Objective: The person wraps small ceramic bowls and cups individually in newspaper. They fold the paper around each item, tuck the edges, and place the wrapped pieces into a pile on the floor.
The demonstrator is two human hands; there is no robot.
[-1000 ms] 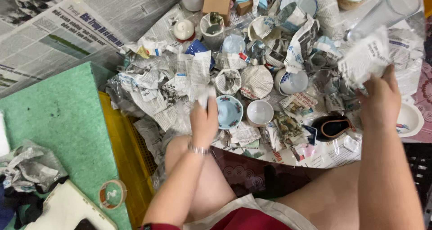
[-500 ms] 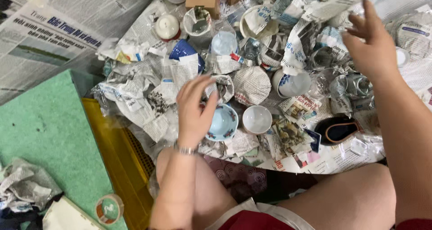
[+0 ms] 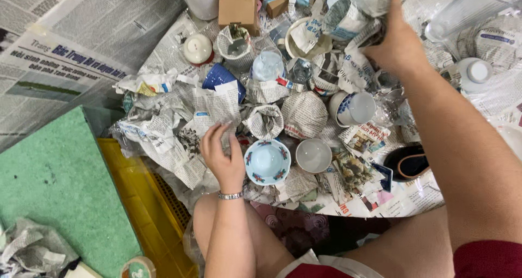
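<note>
Head view, looking down on a heap of crockery and crumpled newspaper spread on the floor.

Left hand [image 3: 224, 157]: at about 7 o'clock of the heap, palm down, fingers [image 3: 217, 132] loosely curled on a crumpled newspaper sheet [image 3: 215, 107]. Nothing is clenched in it; it rests on paper only. A silver bracelet [image 3: 230, 195] sits on the wrist.

Blue bowl [image 3: 267, 162]: just beside the left hand at its 3 o'clock, upright, pale blue with red and blue marks round the rim. Apart from the thumb by a narrow gap. A white cup [image 3: 314, 155] stands at the bowl's 3 o'clock, close to it.

Right hand [image 3: 396, 45]: at 1 o'clock of the heap, arm stretched across. Fingers clenched on a newspaper wad [image 3: 375, 6] at the top edge; what the paper wraps cannot be told.

Around: a paper-wrapped round bundle [image 3: 303, 115] at the heap's centre, a dark blue cup [image 3: 220, 77] at 11 o'clock, a cardboard box [image 3: 238, 5] at 12 o'clock. A green mat [image 3: 54, 185] lies at 8 o'clock, with a yellow crate [image 3: 147, 202] beside it.
</note>
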